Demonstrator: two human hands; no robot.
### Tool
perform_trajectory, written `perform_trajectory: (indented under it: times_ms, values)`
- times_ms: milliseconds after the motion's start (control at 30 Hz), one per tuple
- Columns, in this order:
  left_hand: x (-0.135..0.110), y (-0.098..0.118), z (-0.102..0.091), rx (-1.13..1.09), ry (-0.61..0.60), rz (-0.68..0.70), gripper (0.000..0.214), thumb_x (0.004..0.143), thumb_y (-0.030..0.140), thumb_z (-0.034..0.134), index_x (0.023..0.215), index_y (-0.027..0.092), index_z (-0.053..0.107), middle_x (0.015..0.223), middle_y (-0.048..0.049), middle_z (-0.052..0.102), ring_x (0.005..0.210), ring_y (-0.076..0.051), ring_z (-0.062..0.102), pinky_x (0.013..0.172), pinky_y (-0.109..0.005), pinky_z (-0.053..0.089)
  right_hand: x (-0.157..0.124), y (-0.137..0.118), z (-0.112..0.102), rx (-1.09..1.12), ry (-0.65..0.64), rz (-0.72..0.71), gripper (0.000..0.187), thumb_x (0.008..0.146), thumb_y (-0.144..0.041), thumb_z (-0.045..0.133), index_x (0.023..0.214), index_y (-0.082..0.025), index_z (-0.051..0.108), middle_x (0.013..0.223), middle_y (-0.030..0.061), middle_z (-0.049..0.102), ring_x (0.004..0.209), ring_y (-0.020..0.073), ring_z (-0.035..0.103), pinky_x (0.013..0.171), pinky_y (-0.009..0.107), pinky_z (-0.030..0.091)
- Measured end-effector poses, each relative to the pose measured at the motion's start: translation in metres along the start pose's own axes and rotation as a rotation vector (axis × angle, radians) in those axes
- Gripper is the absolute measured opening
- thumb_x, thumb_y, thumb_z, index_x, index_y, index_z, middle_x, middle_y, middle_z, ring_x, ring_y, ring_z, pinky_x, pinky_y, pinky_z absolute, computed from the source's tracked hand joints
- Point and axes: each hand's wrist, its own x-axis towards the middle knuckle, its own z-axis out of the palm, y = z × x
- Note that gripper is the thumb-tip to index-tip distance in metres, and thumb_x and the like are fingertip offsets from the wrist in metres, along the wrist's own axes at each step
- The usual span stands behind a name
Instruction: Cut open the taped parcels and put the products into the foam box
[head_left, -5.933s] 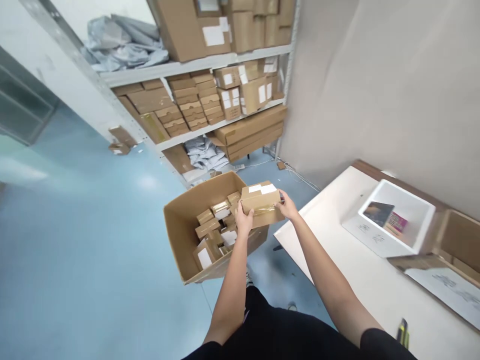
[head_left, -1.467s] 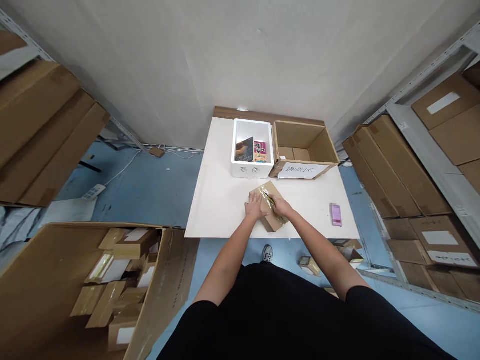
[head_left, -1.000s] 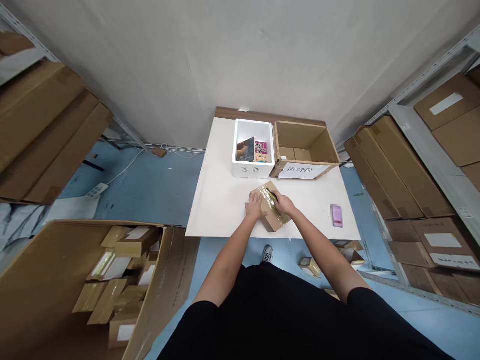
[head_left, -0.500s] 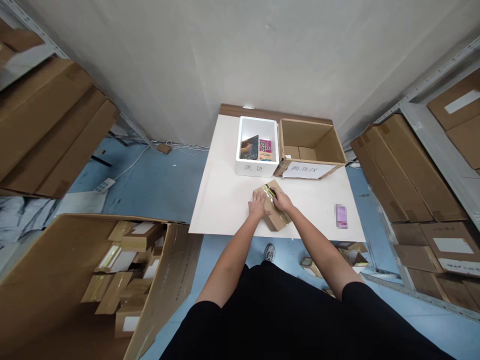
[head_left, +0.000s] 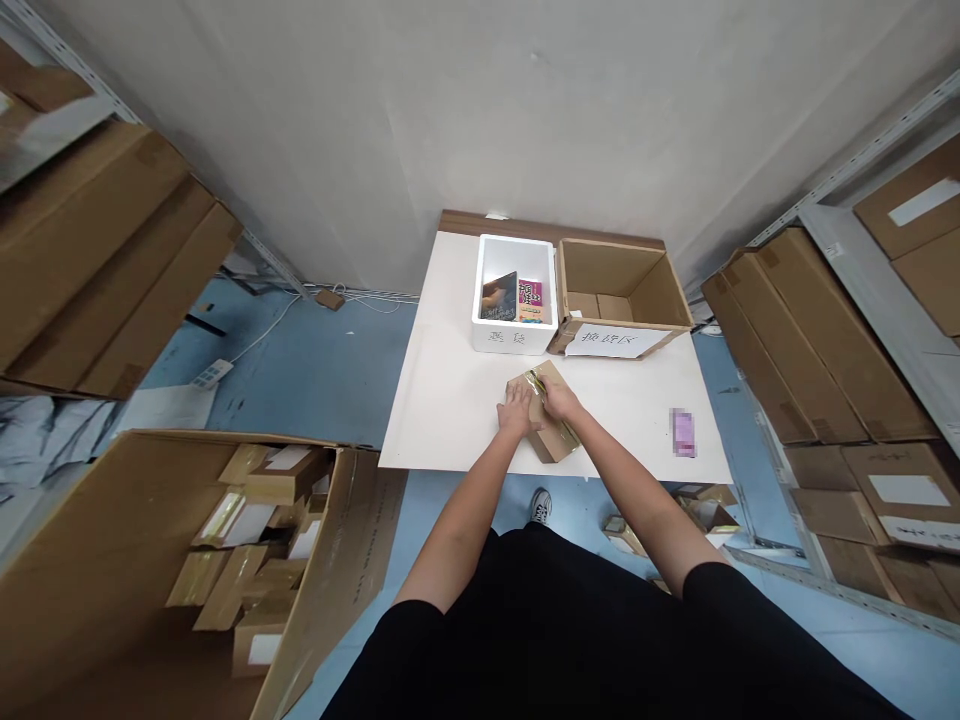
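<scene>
A small taped cardboard parcel (head_left: pixel 553 440) lies on the white table (head_left: pixel 450 400) near its front edge. My left hand (head_left: pixel 516 410) lies flat on the parcel's left side, fingers spread. My right hand (head_left: pixel 558 398) is closed round a yellow and black utility knife (head_left: pixel 535 380), whose tip rests on the tape at the parcel's far end.
Behind the parcel stand a white foam box (head_left: pixel 514 335) with books and an open cardboard box (head_left: pixel 619 290) with a paper label. A pink object (head_left: pixel 682 432) lies at the table's right. A large carton (head_left: pixel 112 540) of small parcels sits on the floor left; shelves of boxes flank both sides.
Earlier I held the parcel over the floor carton. It has since lain on the table. Over the last second my right hand has moved the knife along the tape toward the far end.
</scene>
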Motion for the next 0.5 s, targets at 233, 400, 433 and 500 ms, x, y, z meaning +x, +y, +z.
perform_trajectory:
  times_ms: [233,400,433,500]
  values:
    - [-0.002,0.0,-0.002,0.011,-0.001,-0.001,0.121,0.079,0.075,0.072,0.172,0.034,0.007,0.179,-0.0031,-0.008,0.164,-0.035,-0.015,0.121,-0.06,0.035,-0.006,-0.01,-0.014,-0.055,-0.058,0.01,0.066,0.103,-0.024,0.047,0.167,-0.02,0.031,0.134,0.016,0.07,0.118,0.0309,0.067,0.098,0.037,0.049]
    - [-0.004,0.0,-0.003,0.006,0.001,-0.005,0.12,0.079,0.075,0.072,0.172,0.034,0.008,0.18,-0.0024,-0.008,0.163,-0.034,-0.017,0.122,-0.059,0.035,-0.011,-0.009,-0.014,-0.081,-0.072,0.01,0.07,0.103,-0.026,0.051,0.168,-0.019,0.028,0.136,0.0179,0.069,0.119,0.0312,0.067,0.098,0.037,0.049]
    - [-0.004,0.0,-0.004,0.008,0.003,-0.006,0.12,0.079,0.074,0.072,0.172,0.033,0.008,0.179,-0.0023,-0.008,0.163,-0.033,-0.017,0.122,-0.059,0.035,-0.012,-0.008,-0.013,-0.079,-0.074,0.01,0.071,0.103,-0.028,0.053,0.168,-0.019,0.028,0.136,0.0181,0.069,0.12,0.0318,0.066,0.099,0.037,0.049]
    - [-0.004,0.001,-0.004,0.01,0.005,-0.009,0.12,0.079,0.074,0.072,0.172,0.033,0.008,0.179,-0.0023,-0.008,0.164,-0.033,-0.016,0.121,-0.059,0.035,-0.013,-0.005,-0.011,-0.067,-0.074,0.007,0.073,0.102,-0.031,0.055,0.169,-0.02,0.028,0.135,0.0182,0.069,0.119,0.0328,0.067,0.099,0.038,0.049]
